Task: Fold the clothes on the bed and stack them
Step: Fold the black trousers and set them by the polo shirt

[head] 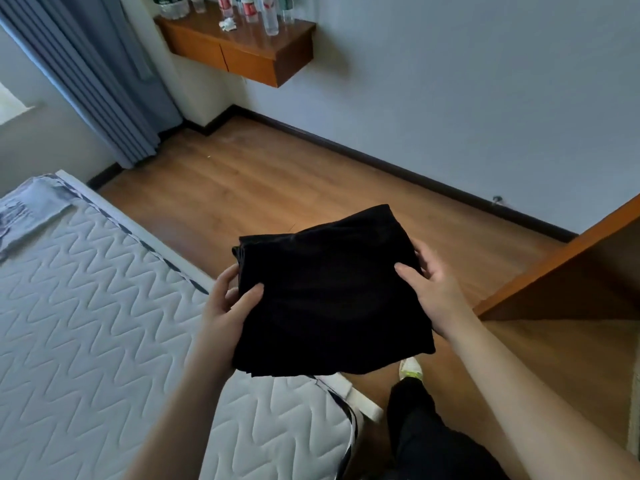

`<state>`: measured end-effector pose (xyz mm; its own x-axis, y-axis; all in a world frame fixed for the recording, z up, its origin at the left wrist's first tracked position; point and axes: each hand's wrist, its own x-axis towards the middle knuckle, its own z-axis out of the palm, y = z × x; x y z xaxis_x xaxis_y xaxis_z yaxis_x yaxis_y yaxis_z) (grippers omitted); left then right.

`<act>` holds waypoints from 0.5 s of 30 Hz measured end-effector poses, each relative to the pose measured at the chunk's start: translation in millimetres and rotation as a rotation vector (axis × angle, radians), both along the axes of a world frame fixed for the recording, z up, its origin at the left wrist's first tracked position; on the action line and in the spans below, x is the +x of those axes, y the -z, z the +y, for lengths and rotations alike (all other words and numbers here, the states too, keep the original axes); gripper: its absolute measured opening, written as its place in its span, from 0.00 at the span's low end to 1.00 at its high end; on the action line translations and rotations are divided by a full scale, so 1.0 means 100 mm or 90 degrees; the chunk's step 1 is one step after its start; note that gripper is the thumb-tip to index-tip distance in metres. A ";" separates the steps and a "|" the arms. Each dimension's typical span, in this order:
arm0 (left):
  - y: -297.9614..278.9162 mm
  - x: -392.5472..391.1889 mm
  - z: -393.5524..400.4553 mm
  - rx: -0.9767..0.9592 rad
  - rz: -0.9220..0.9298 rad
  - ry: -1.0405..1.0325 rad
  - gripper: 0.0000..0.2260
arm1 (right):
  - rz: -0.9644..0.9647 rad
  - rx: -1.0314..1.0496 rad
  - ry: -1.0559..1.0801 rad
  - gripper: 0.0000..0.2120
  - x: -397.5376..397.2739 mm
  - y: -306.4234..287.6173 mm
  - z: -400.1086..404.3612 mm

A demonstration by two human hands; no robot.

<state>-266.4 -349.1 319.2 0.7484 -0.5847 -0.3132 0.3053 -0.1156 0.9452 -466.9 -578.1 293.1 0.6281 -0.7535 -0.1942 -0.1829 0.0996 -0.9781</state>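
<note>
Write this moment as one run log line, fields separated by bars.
left hand: grips folded black garment | right hand: grips it | garment: held above mattress edge

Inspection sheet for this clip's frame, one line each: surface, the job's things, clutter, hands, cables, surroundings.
Surface: quilted white mattress, bare of bedding where visible, at lower left.
Job's things: folded black garment, held in the air over the mattress corner and floor; a pale folded item lies on the mattress at its far left edge.
Clutter: plastic bottles and a crumpled white scrap on the wall shelf.
Hands: left hand grips the garment's left edge, right hand grips its right edge, thumbs on top.
Cables: nothing seen.
Surroundings: wooden floor, blue-grey curtain, pale wall, a wooden furniture edge at right.
</note>
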 end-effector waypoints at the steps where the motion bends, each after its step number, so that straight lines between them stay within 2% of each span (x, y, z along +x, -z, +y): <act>1: -0.01 0.01 -0.23 0.005 -0.001 -0.010 0.14 | 0.003 0.004 -0.010 0.20 0.04 0.01 -0.24; 9: -0.25 -0.02 -1.65 0.003 0.033 -0.107 0.16 | 0.061 0.015 -0.128 0.19 0.33 -0.21 -1.99; 11: -0.27 0.01 -1.90 -0.007 0.050 -0.107 0.19 | 0.056 0.005 -0.134 0.18 0.42 -0.22 -2.27; 15: -0.26 0.07 -2.23 -0.009 0.048 -0.128 0.16 | 0.052 -0.012 -0.155 0.17 0.57 -0.23 -2.63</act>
